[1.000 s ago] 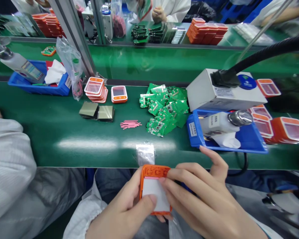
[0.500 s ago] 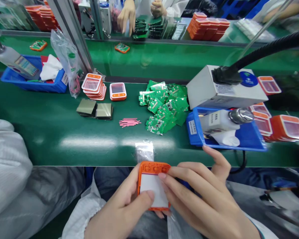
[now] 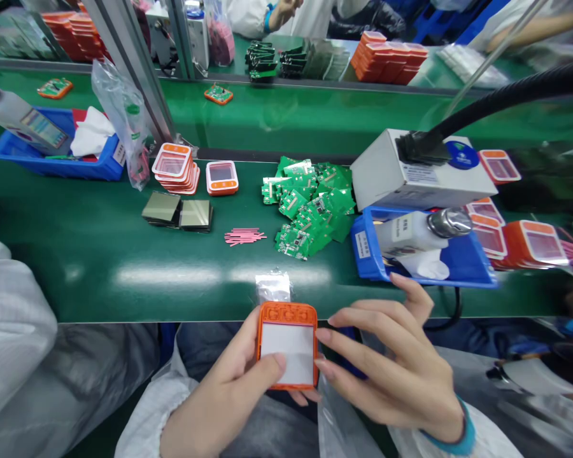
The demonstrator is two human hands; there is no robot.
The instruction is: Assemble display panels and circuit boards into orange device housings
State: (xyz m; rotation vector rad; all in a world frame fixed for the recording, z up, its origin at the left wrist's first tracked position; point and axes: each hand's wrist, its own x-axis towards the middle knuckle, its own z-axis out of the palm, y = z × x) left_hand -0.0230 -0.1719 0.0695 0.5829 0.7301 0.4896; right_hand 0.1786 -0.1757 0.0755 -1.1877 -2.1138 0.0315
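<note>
Green conveyor belting (image 3: pixel 100 254) runs across a crowded assembly bench, seen from a worker's own head height. At far left a blue bin (image 3: pixel 52 162) holds a bottle and white cloth, beside a clear plastic bag (image 3: pixel 124 108) hanging against an aluminium post. Further right lie a stack of orange-framed covers (image 3: pixel 176 166), a single orange-and-white unit (image 3: pixel 222 177), two dark square panels (image 3: pixel 179 212) and a few pink strips (image 3: pixel 244 236). Below the belt's near edge, the worker's left hand (image 3: pixel 229 397) grips an orange device casing (image 3: pixel 286 343) with a white panel, thumb pressed on its lower face, fingers curled behind. A small clear bag (image 3: pixel 273 286) lies on the belt just above the casing. The right hand (image 3: pixel 396 375) is open, fingers spread, with its fingertips (image 3: pixel 323 334) at the casing's right edge. A heap of green circuit boards (image 3: pixel 312 207) sits mid-belt, beside a grey box (image 3: pixel 420 175) with a black hose and a second blue tray (image 3: pixel 458 264) carrying a dispenser bottle. More orange casings (image 3: pixel 530 245) lie at far right
</note>
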